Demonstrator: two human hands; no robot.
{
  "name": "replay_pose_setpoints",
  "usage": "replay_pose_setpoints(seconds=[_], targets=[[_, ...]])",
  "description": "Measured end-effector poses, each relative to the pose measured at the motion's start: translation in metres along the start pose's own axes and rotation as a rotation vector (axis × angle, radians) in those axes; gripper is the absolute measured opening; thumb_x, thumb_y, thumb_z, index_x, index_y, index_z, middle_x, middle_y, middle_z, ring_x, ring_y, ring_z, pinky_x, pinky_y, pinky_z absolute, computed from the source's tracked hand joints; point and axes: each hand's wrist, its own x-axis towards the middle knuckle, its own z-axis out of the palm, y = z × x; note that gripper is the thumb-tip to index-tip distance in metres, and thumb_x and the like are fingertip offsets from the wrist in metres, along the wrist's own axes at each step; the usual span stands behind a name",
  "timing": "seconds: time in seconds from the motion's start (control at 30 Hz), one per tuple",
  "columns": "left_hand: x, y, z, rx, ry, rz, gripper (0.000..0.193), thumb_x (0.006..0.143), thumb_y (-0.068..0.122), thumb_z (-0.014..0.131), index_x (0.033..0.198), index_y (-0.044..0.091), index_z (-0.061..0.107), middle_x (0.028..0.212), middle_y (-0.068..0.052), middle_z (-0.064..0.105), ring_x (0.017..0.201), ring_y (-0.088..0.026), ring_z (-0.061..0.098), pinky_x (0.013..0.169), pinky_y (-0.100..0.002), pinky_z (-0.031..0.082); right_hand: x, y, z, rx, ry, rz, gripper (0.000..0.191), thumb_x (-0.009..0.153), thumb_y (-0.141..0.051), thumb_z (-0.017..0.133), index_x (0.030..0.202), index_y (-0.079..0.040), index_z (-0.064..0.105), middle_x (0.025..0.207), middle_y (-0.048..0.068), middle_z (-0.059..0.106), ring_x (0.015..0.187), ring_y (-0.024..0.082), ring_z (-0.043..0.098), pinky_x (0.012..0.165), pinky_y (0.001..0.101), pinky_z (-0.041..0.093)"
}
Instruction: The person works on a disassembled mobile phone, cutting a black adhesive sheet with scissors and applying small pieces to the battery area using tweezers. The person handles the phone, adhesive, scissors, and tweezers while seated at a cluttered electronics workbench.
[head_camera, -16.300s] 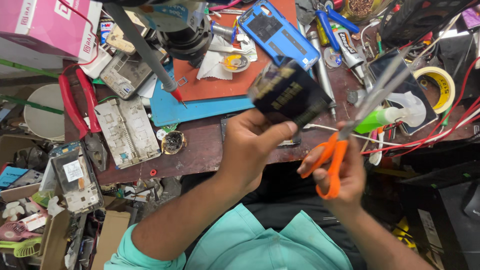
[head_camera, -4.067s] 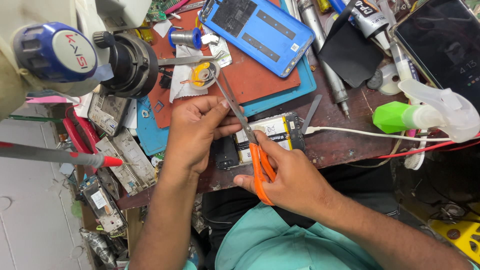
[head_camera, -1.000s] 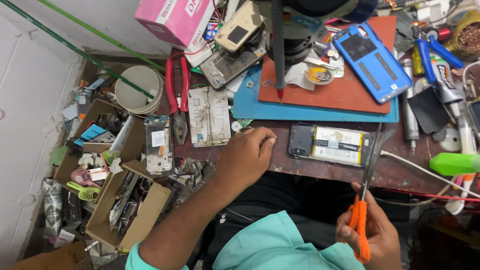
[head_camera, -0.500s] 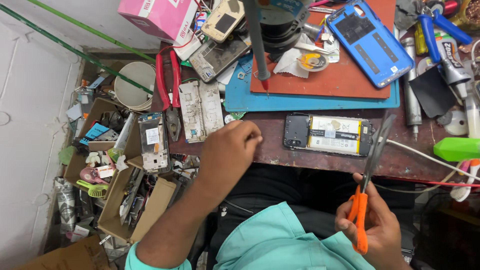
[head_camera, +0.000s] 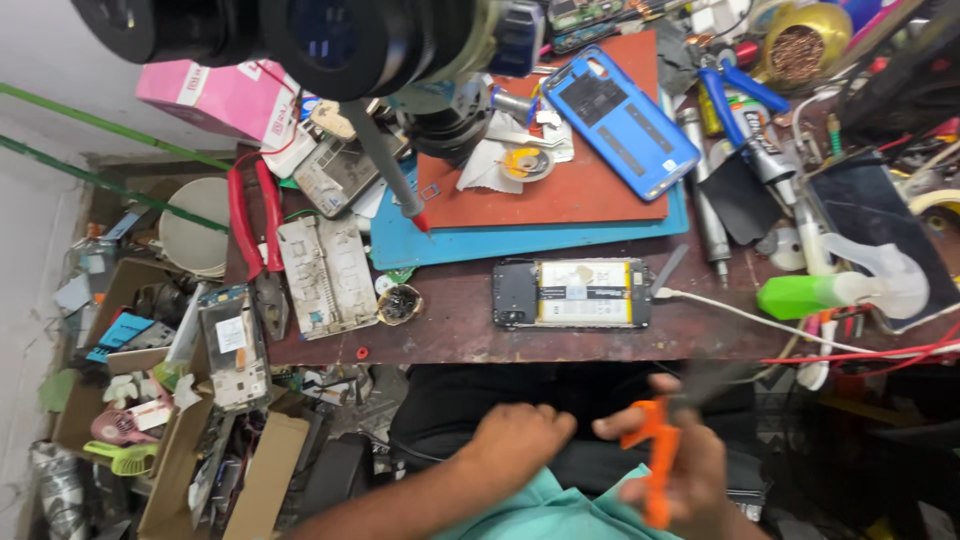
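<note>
An opened phone (head_camera: 572, 293) with its battery showing lies flat near the front edge of the brown bench (head_camera: 440, 335), with a white cable running off its right end. Below the bench edge, over my lap, my right hand (head_camera: 680, 470) grips orange-handled scissors (head_camera: 660, 455), blurred by motion. My left hand (head_camera: 520, 440) is curled just to the left of the scissors, fingertips close to them; whether it pinches anything is too blurred to tell.
A red mat on a blue mat (head_camera: 540, 205) holds a blue phone back cover (head_camera: 620, 120) and a tape roll (head_camera: 524, 163). Red pliers (head_camera: 250, 225), a circuit board frame (head_camera: 325, 275), a green spray bottle (head_camera: 830, 290), a microscope head (head_camera: 330, 35) and boxes of scrap parts (head_camera: 150, 400) surround the bench.
My left hand left the bench's left part and came down beside the scissors in my lap. The view swung right and closer; the phone stayed put.
</note>
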Motion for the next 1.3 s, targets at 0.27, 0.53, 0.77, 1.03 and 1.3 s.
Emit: replay_pose_setpoints(seconds=[0.27, 0.53, 0.77, 1.03, 1.3], targets=[[0.027, -0.010, 0.050, 0.111, -0.290, 0.001, 0.020, 0.074, 0.015, 0.068, 0.090, 0.006, 0.077, 0.106, -0.013, 0.068, 0.113, -0.033, 0.057, 0.094, -0.051, 0.042, 0.003, -0.010, 0.000, -0.096, -0.271, 0.295, 0.116, 0.064, -0.050, 0.097, 0.152, 0.001, 0.042, 0.090, 0.009, 0.078, 0.081, 0.017, 0.080, 0.079, 0.0312, 0.065], [0.070, -0.030, 0.047, 0.199, 0.178, -0.028, 0.020, 0.090, 0.016, 0.059, 0.097, 0.007, 0.076, 0.107, -0.014, 0.071, 0.106, -0.032, 0.063, 0.093, -0.048, 0.046, 0.058, -0.023, -0.013, -0.330, 0.177, 0.166, 0.095, 0.070, -0.034, 0.099, 0.138, -0.007, 0.040, 0.088, 0.004, 0.077, 0.072, 0.008, 0.074, 0.065, 0.0252, 0.062], [0.028, -0.006, 0.016, 0.229, -0.098, 0.105, 0.021, 0.084, 0.015, 0.061, 0.096, 0.008, 0.077, 0.111, -0.014, 0.068, 0.117, -0.036, 0.055, 0.099, -0.063, 0.038, 0.161, -0.056, -0.027, -0.855, 0.183, 0.565, 0.065, 0.071, -0.037, 0.090, 0.129, -0.019, 0.066, 0.080, 0.015, 0.075, 0.071, 0.027, 0.075, 0.065, 0.0395, 0.058], [0.018, -0.009, 0.017, 0.170, 0.033, 0.093, 0.020, 0.084, 0.017, 0.062, 0.091, 0.007, 0.078, 0.107, -0.011, 0.070, 0.109, -0.033, 0.060, 0.094, -0.052, 0.043, 0.218, -0.038, -0.045, -0.944, 0.136, 0.588, 0.065, 0.076, -0.033, 0.084, 0.137, -0.022, 0.063, 0.105, 0.018, 0.074, 0.097, 0.038, 0.071, 0.082, 0.0468, 0.056], [0.028, 0.010, 0.008, 0.335, -0.013, 0.099, 0.022, 0.086, 0.014, 0.061, 0.096, 0.008, 0.080, 0.105, -0.012, 0.071, 0.106, -0.033, 0.061, 0.091, -0.052, 0.042, 0.294, -0.043, -0.055, -1.293, 0.149, 0.902, 0.070, 0.069, -0.048, 0.093, 0.126, -0.019, 0.066, 0.117, 0.015, 0.072, 0.108, 0.035, 0.069, 0.089, 0.0466, 0.055]])
